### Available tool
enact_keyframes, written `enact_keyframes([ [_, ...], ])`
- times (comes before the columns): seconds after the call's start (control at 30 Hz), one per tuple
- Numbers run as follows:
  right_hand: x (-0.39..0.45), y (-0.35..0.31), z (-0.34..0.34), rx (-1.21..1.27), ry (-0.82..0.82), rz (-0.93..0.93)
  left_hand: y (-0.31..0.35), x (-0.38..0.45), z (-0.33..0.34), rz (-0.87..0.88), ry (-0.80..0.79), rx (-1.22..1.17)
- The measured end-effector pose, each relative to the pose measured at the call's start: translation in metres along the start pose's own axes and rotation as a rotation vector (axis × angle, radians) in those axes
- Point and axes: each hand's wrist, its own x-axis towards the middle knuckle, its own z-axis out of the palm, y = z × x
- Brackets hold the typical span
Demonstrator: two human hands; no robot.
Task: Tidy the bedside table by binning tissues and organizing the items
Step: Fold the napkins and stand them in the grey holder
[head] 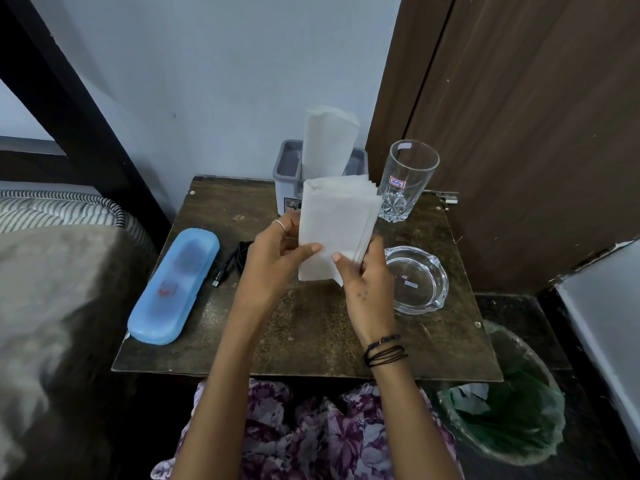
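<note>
A stack of folded white tissues is held upright above the middle of the dark wooden bedside table. My left hand grips its left edge with the thumb on the front. My right hand holds its lower right corner. Behind the stack, a grey holder at the table's back edge has more white tissues standing in it. A bin lined with a green bag sits on the floor at the table's right front corner, with crumpled tissues inside.
A blue plastic case lies along the table's left side, a black cable beside it. A tall drinking glass stands at the back right, a glass ashtray in front of it. A bed is on the left, a brown door on the right.
</note>
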Motion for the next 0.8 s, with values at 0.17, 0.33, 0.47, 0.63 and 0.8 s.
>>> enact_keyframes([
  [0.17, -0.001, 0.007, -0.001, -0.165, -0.103, 0.013, -0.012, -0.003, 0.001, -0.112, -0.138, 0.415],
  [0.33, -0.003, 0.010, -0.001, -0.339, -0.160, -0.017, -0.024, -0.002, 0.007, -0.138, -0.110, 0.508],
  [0.47, -0.002, 0.006, -0.003, -0.396, -0.092, -0.050, -0.021, -0.002, 0.007, -0.088, -0.077, 0.500],
  [0.63, 0.033, -0.024, -0.011, -0.404, -0.021, -0.182, 0.012, 0.027, -0.003, 0.080, 0.085, 0.420],
  [0.8, 0.090, -0.050, -0.012, -0.430, 0.023, -0.272, 0.027, 0.081, -0.011, 0.198, 0.156, 0.568],
])
